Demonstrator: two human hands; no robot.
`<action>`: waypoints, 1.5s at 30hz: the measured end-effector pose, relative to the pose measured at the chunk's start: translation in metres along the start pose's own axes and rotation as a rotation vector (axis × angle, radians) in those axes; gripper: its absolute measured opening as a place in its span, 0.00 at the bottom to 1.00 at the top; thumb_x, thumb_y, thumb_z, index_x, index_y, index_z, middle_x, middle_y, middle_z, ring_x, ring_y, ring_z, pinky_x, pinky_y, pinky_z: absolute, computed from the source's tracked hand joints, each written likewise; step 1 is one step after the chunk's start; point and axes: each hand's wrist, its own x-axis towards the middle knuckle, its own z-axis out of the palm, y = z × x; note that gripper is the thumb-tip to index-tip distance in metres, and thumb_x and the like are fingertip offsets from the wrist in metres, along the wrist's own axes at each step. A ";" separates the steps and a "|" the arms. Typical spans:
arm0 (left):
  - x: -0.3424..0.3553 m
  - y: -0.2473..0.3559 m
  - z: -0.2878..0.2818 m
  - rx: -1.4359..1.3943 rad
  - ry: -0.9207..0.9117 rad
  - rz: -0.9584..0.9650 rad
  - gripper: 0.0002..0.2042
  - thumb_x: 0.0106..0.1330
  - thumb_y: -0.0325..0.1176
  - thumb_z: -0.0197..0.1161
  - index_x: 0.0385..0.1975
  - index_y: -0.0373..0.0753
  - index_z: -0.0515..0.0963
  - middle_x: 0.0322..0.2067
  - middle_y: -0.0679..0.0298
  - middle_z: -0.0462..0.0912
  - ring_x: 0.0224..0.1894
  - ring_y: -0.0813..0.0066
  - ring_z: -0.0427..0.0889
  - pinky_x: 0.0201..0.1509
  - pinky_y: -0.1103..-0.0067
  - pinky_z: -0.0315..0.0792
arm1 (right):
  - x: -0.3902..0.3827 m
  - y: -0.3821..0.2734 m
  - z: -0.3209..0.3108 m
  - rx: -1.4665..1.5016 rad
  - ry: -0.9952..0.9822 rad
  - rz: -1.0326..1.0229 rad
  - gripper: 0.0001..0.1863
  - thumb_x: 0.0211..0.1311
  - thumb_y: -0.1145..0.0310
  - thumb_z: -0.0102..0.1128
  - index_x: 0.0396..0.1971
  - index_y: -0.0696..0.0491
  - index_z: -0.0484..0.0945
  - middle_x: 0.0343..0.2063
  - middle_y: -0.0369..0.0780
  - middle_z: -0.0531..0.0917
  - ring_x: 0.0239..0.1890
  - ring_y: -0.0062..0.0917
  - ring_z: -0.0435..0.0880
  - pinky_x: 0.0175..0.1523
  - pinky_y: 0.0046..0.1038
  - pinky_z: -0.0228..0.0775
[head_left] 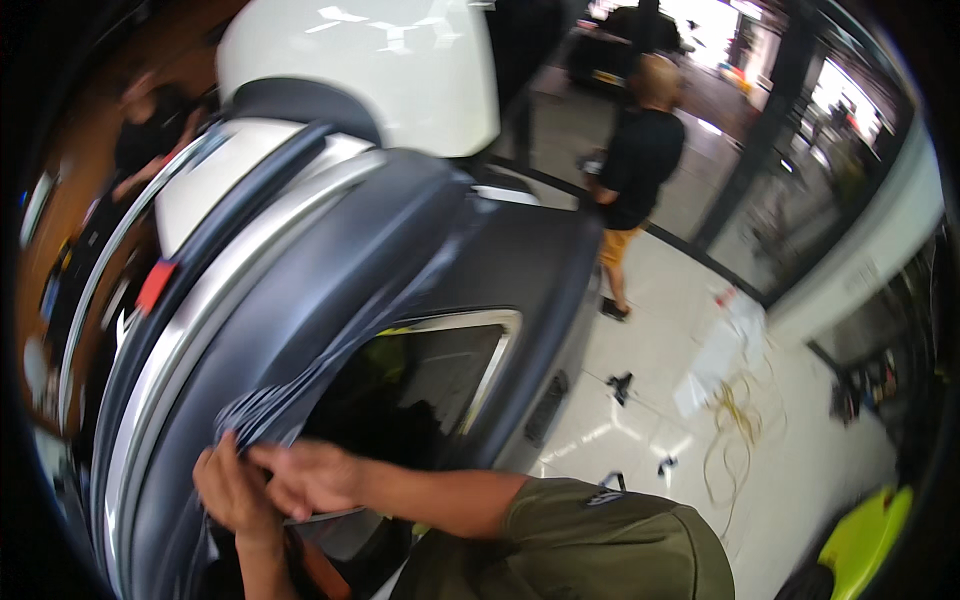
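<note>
My left hand (235, 485) pinches the bunched, wrinkled edge of a dark grey wrap film (255, 410) at the lower left. My right hand (310, 480) is beside it, fingers curled at the same gathered film, slightly blurred. The film runs up along the curved roof edge of a car (300, 290), next to a silver rail (215, 290) and a dark rail with a red patch (160, 285). Right of the film is a dark window opening (400, 380).
One person in black (640, 160) stands right of the car near glass doors (760, 200); another person (150, 135) is at far left. A white panel (360, 60) is above. Yellow cord (735, 430), plastic sheet and black items (620, 385) lie on the tiled floor.
</note>
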 end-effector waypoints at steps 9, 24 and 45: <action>0.017 0.008 0.008 -0.046 0.077 0.063 0.18 0.44 0.25 0.61 0.39 0.32 0.80 0.30 0.58 0.77 0.33 0.64 0.78 0.35 0.74 0.73 | -0.006 -0.045 0.032 -0.111 -0.022 -0.068 0.31 0.60 0.58 0.56 0.63 0.50 0.62 0.63 0.40 0.65 0.16 0.17 0.66 0.24 0.20 0.58; 0.006 0.001 0.003 -0.127 0.042 0.063 0.13 0.44 0.24 0.62 0.32 0.32 0.78 0.28 0.59 0.76 0.31 0.66 0.77 0.34 0.74 0.72 | -0.033 -0.066 0.130 -2.459 -0.088 -0.732 0.24 0.43 0.68 0.71 0.44 0.54 0.77 0.44 0.42 0.79 0.44 0.36 0.75 0.52 0.39 0.65; -0.002 0.010 0.013 -0.115 0.199 -0.070 0.09 0.46 0.23 0.63 0.29 0.35 0.77 0.26 0.63 0.74 0.29 0.70 0.75 0.32 0.75 0.69 | 0.006 -0.092 0.099 -2.826 -0.365 -0.464 0.15 0.46 0.74 0.57 0.38 0.61 0.78 0.29 0.40 0.75 0.33 0.32 0.75 0.41 0.32 0.69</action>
